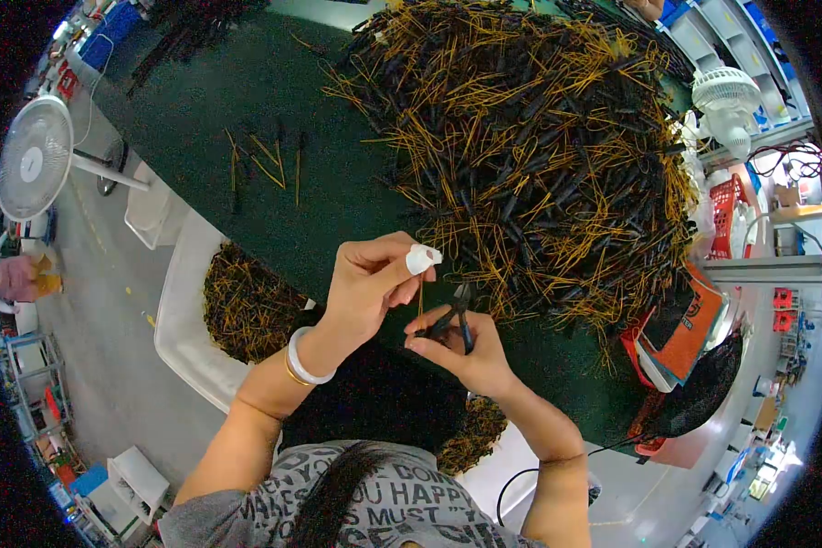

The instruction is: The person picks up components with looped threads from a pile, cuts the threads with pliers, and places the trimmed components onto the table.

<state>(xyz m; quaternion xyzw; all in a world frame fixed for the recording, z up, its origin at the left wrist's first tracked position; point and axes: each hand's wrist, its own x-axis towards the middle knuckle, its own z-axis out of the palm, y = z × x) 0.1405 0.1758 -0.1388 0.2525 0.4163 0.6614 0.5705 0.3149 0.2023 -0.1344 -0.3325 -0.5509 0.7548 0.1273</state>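
Note:
My left hand [374,279], with white tape on a fingertip, is pinched on a thin yellow wire piece [421,294] that hangs down from the fingers. Just right of and below it, my right hand [461,347] is wrapped round dark-handled pliers [463,310], whose metal tips point up, close to the pile. The large pile of black pieces with yellow wires [539,164] lies on the dark green table [192,110], beyond both hands. A few loose wire pieces [267,164] lie apart from it at the left.
A white bin [178,315] with more wire pieces stands below the table's left edge. A white fan [35,163] is at the left, another fan [726,100] at the upper right. Red baskets and an orange packet [685,333] are at the right. A person [18,277] shows at the far left.

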